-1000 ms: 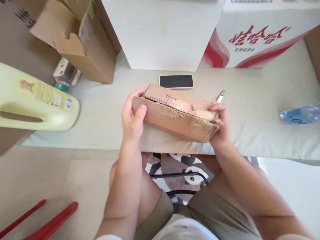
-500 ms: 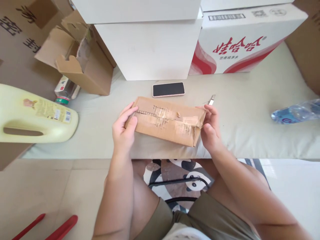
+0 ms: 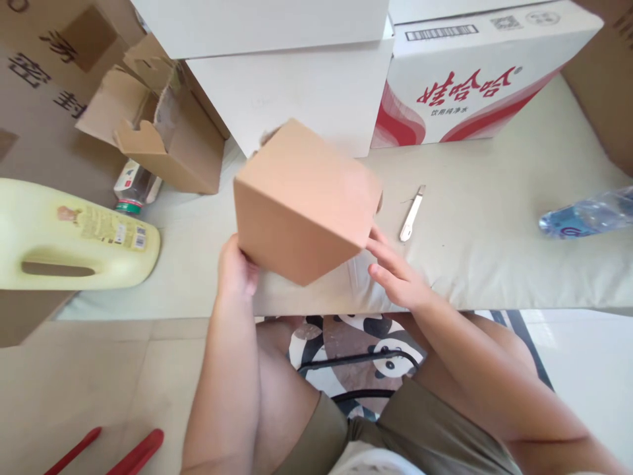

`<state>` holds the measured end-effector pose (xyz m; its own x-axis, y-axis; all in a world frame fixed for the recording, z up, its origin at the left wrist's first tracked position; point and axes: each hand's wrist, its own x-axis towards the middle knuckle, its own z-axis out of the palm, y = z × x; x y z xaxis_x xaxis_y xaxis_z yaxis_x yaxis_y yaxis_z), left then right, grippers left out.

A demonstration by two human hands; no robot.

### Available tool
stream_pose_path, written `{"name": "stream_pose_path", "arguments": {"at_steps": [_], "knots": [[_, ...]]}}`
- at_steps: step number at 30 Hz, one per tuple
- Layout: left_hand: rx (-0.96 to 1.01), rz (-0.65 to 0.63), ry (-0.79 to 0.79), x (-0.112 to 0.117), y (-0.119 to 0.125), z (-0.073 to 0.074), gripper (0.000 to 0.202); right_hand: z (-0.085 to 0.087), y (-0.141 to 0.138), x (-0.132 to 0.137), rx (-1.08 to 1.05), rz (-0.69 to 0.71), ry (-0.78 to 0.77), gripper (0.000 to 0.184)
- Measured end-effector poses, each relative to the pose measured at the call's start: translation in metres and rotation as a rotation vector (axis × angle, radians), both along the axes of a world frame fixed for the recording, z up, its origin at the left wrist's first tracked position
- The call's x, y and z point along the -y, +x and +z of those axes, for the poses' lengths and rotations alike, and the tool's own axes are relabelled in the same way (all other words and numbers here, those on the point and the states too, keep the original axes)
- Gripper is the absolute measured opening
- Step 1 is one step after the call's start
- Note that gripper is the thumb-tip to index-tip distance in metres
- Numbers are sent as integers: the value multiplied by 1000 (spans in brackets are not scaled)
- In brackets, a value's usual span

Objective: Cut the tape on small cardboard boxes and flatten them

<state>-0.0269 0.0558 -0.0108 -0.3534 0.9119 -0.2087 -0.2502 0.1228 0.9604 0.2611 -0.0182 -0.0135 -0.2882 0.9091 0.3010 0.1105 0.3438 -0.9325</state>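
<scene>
A brown cardboard box (image 3: 304, 198) is tipped up on the pale padded surface (image 3: 494, 257), its plain wide face turned toward me. My left hand (image 3: 237, 270) grips its lower left corner, fingers hidden behind the box. My right hand (image 3: 395, 274) rests at the box's lower right corner with fingers stretched out, touching the edge. A small metal blade tool (image 3: 412, 214) lies just right of the box.
A yellow jug (image 3: 74, 237) lies at the left beside an open torn carton (image 3: 158, 138) and a small bottle (image 3: 131, 188). White boxes (image 3: 306, 86) and a red-printed case (image 3: 475, 72) stand behind. A water bottle (image 3: 586, 214) lies at the right. Red rods (image 3: 123, 455) lie on the floor.
The box has been turned up from lying flat with its taped side showing to its plain face toward me. It now hides the phone. My right hand has opened off the box end.
</scene>
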Motion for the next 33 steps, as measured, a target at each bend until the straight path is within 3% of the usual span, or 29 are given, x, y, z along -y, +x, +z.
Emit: {"name": "stream_pose_path", "arguments": {"at_steps": [2,4,7,10,12,13,15,19,21,23,33], "knots": [[6,-119,-103,6,11,0,34,1,-1,2,-14,-29,34,55],[-13,-274,-198,14,20,0,57,1,0,4,-45,-59,48,59],[-144,-587,-320,26,27,3,82,2,6,5,-115,-140,34,60],[-298,-1043,-395,36,33,11,73,3,14,6,-215,-205,-9,52],[-372,-1217,-385,38,38,14,48,3,18,6,-265,-162,-66,44],[-402,-1223,-359,36,40,15,36,3,19,6,-280,-136,-100,41],[-460,-1051,-276,30,42,12,23,2,19,5,-300,-130,-167,38],[-446,-307,43,11,40,1,38,1,15,5,-320,-162,-250,41],[-340,-134,268,5,40,-2,60,1,13,5,-314,-101,-272,42],[-265,-148,404,4,42,-3,76,2,11,5,-318,-57,-292,42],[-157,-276,516,0,34,-16,66,7,10,3,-232,-94,-298,46]]}}
